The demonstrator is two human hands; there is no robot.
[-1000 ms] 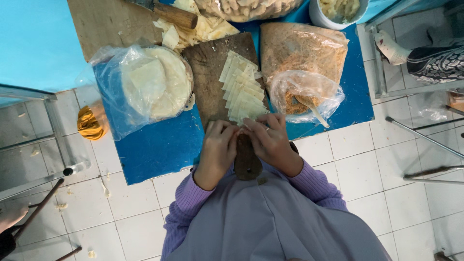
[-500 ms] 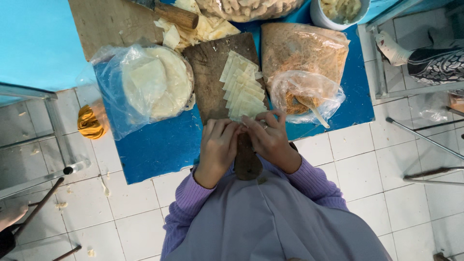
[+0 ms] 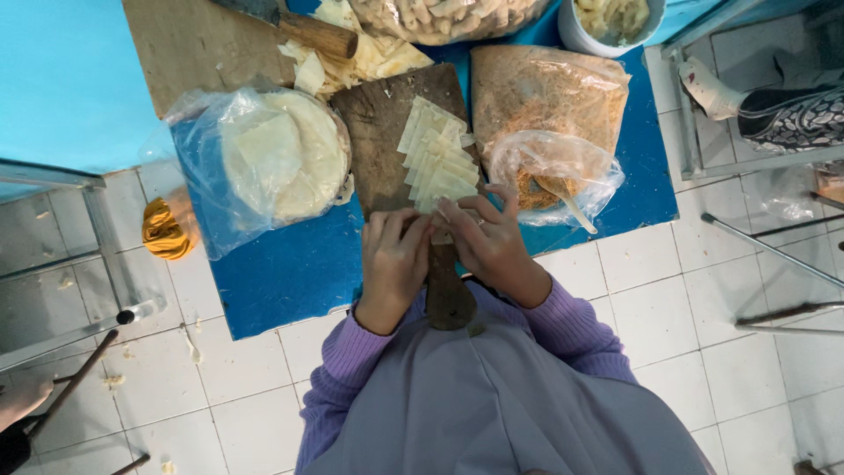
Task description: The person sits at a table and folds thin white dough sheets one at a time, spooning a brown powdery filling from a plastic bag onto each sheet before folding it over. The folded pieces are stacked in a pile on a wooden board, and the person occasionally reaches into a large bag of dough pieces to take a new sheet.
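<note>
Both hands meet over the near end of a dark wooden paddle board. My left hand and my right hand pinch a small pale dough strip between the fingertips. Just beyond them a fanned row of cut pastry strips lies on the board. The board's handle points toward my body, under my wrists.
A clear bag with a stack of round pastry sheets lies to the left on the blue mat. To the right are a bag of brown filling with a spoon, a white bowl, a second board with scraps, and metal frames.
My fingers have shifted slightly on the dough strip; the hands stay in the same place at the board's near end.
</note>
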